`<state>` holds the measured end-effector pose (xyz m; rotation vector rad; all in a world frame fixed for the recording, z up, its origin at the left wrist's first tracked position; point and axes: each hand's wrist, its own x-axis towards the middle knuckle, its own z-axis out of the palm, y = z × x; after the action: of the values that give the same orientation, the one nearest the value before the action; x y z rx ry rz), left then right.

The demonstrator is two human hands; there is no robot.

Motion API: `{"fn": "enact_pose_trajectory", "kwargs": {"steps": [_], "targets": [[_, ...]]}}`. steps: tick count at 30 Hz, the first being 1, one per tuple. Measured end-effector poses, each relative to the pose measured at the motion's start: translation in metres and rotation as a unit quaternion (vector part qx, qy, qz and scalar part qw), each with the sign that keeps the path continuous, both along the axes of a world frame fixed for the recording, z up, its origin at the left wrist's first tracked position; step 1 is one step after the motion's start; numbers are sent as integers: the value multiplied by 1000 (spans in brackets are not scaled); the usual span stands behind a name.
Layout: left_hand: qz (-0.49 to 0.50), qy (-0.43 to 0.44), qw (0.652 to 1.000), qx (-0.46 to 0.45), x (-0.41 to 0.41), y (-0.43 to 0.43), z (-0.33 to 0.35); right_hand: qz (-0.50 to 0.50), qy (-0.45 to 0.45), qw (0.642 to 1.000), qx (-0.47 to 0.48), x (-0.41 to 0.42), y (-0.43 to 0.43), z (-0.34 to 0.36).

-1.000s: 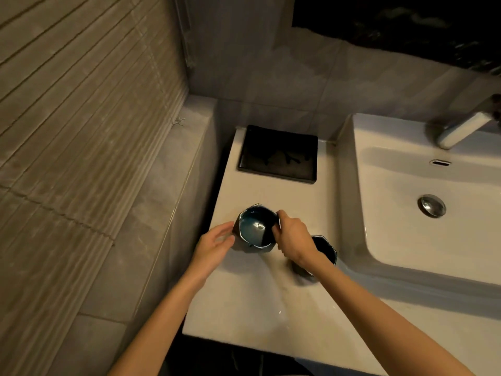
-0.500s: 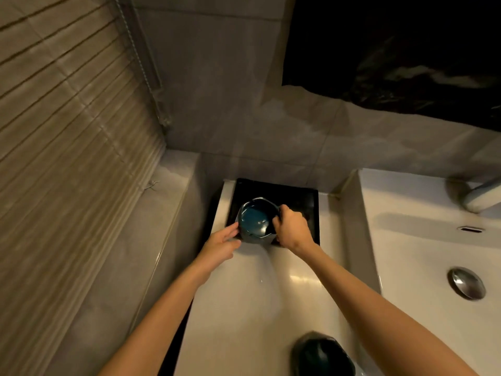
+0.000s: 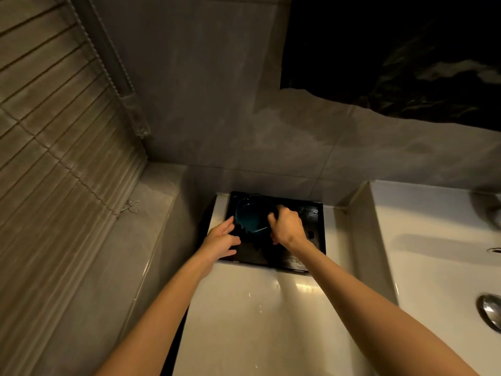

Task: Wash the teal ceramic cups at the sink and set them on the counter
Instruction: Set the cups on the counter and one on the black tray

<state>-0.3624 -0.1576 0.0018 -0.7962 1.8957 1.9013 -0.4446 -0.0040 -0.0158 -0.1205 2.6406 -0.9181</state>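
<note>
A teal ceramic cup (image 3: 250,217) with a dark outside is over the black tray (image 3: 314,232) at the back of the white counter (image 3: 257,316). My right hand (image 3: 287,226) grips the cup's right rim. My left hand (image 3: 221,240) is at the cup's lower left with fingers spread, touching or nearly touching its side. Whether the cup rests on the tray or hangs just above it I cannot tell. The second cup is out of view.
The white sink basin (image 3: 439,256) lies to the right, with its metal drain plug (image 3: 490,310) at the frame edge. A grey tiled wall stands behind the tray. Slatted blinds (image 3: 54,131) and a grey ledge (image 3: 130,267) are on the left.
Both hands carried the teal cup from the front of the counter back over the black tray. The view tilted up, and the second cup dropped out of the frame.
</note>
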Motion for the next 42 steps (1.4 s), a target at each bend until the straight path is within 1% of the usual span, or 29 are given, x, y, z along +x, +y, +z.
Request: {"fn": "enact_pose_trajectory", "kwargs": {"steps": [5, 9, 15, 17, 19, 22, 25, 29, 36, 40, 42], "targets": [[14, 5, 1000, 12, -6, -1, -3, -3, 15, 1000, -7, -7, -7, -7], [19, 8, 1000, 21, -9, -3, -4, -26, 12, 999, -32, -9, -13, -15], [10, 6, 1000, 23, -6, -4, 4, -42, -25, 997, -66, -7, -11, -14], [6, 19, 1000, 7, 0, -2, 12, -40, -34, 997, -65, -2, -5, -7], [1, 49, 998, -28, 10, -1, 24, -27, -27, 998, -59, 9, 6, 7], [-17, 94, 992, -81, 32, 1, 43, 7, -13, 998, -63, 44, 30, 35], [-46, 116, 986, -113, 63, 8, 58, 46, 2, 998, -53, 90, 59, 59], [-70, 129, 984, -105, 117, 30, 72, 56, 3, 997, -60, 153, 96, 79], [-100, 100, 988, -65, 212, 77, 60, 46, -2, 998, -38, 253, 156, 74], [-120, 76, 988, -64, 244, 108, 47, 34, 22, 999, -7, 298, 181, 61], [-136, 60, 986, -73, 255, 119, 37, 13, 31, 999, 7, 318, 189, 54]]}}
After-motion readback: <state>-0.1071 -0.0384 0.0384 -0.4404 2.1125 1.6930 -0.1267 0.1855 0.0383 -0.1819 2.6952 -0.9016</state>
